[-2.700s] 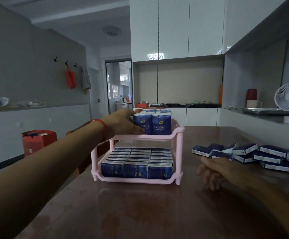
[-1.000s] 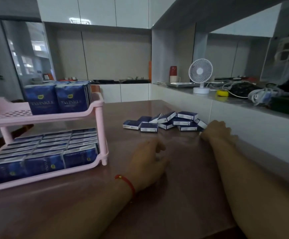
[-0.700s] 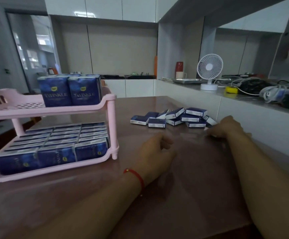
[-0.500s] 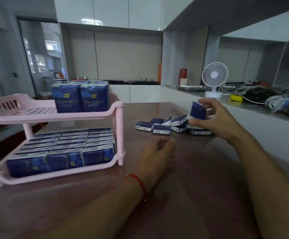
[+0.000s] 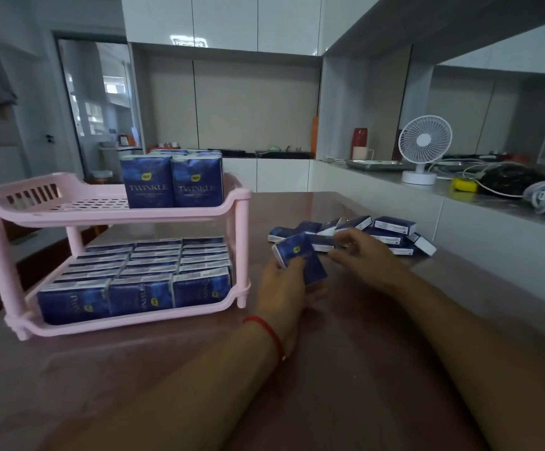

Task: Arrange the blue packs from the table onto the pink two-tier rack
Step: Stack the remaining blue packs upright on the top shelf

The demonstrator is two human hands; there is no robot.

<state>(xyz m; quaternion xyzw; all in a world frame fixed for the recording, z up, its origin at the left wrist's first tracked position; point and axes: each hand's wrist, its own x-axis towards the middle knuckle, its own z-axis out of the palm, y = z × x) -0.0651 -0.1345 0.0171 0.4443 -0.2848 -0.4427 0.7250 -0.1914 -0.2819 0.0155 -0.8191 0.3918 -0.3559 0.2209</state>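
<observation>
The pink two-tier rack [image 5: 180, 217] stands on the brown table [image 5: 346, 369] at the left. Its lower tier is packed with several blue packs [image 5: 140, 281] lying in rows. On the upper tier, blue packs [image 5: 171, 182] stand upright at the right end, and the left part of that tier is bare. My left hand [image 5: 284, 288] grips one blue pack [image 5: 300, 258] just right of the rack. My right hand [image 5: 360, 253] hovers beside that pack with loosely bent fingers and holds nothing. A loose pile of blue packs [image 5: 393, 226] lies behind my hands.
A raised grey counter [image 5: 479, 203] runs along the table's right side. On it stand a white fan [image 5: 424, 148], a metal tray [image 5: 375, 164], a red cup [image 5: 359, 146], a yellow object [image 5: 464, 184] and tangled cables [image 5: 518, 180].
My right hand lifted a pack from the pile and brought it left. My left hand rose from the table and now grips it. The right hand has let go.
</observation>
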